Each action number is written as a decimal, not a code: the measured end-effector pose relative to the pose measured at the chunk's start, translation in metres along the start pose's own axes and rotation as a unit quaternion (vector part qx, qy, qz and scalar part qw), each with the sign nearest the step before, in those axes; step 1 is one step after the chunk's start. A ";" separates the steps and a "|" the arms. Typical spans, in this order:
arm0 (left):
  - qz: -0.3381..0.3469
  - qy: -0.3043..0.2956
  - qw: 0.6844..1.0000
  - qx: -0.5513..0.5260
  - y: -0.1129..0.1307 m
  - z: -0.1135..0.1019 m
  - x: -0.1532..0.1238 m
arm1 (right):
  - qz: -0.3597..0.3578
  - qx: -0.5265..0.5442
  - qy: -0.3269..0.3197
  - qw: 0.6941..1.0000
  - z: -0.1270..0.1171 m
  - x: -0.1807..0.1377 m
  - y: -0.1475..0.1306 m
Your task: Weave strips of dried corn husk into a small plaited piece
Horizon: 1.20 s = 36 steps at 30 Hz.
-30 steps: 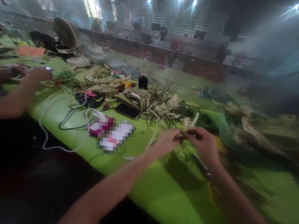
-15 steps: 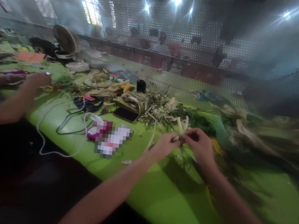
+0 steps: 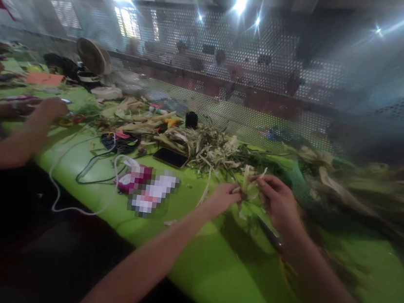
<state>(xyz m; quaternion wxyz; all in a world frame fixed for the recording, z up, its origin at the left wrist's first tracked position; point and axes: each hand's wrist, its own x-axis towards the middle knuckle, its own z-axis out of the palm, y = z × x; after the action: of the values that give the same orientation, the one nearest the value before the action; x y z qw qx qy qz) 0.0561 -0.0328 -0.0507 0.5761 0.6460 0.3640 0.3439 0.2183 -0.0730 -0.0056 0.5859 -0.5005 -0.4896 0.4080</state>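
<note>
Over the green table [image 3: 202, 269], my left hand [image 3: 223, 198] is closed on a small bunch of pale husk strips [image 3: 246, 180] that look like dry corn husk. The strips stick up between the two hands and a few ends hang below. To their right, my right hand [image 3: 278, 196] pinches one of the loose strips at its fingertips. Beneath my right wrist lie scissors [image 3: 269, 232], with yellow handles [image 3: 287, 270] partly hidden by the forearm.
A heap of shredded husk [image 3: 217, 148] spreads behind my hands. A dark phone [image 3: 171, 157], a magenta pouch [image 3: 134, 180], a blurred-out paper [image 3: 154, 192] and a white cable [image 3: 80, 211] lie to the left. Another person's hand [image 3: 50, 108] works farther left. A mesh screen [image 3: 211, 79] stands behind.
My right hand has shifted slightly right, away from my left hand, drawing a strip apart from the bunch. The strips fan out more and the scissors' blades now show.
</note>
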 end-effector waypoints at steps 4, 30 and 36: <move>-0.017 0.002 0.999 -0.029 -0.005 -0.001 0.002 | -0.034 -0.061 -0.039 0.997 -0.002 -0.001 -0.006; 0.055 0.023 0.973 0.223 0.008 -0.007 -0.003 | -0.220 -0.408 -0.145 0.874 -0.009 -0.003 -0.017; 0.048 0.008 0.971 0.232 0.011 -0.007 -0.004 | -0.218 -0.388 -0.162 0.880 -0.009 -0.003 -0.017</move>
<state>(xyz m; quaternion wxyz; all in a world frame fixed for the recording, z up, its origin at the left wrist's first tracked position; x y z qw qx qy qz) 0.0491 -0.0341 -0.0388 0.3903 0.7759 0.4074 0.2822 0.2259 -0.0805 0.0102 0.3311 -0.4951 -0.7939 0.1223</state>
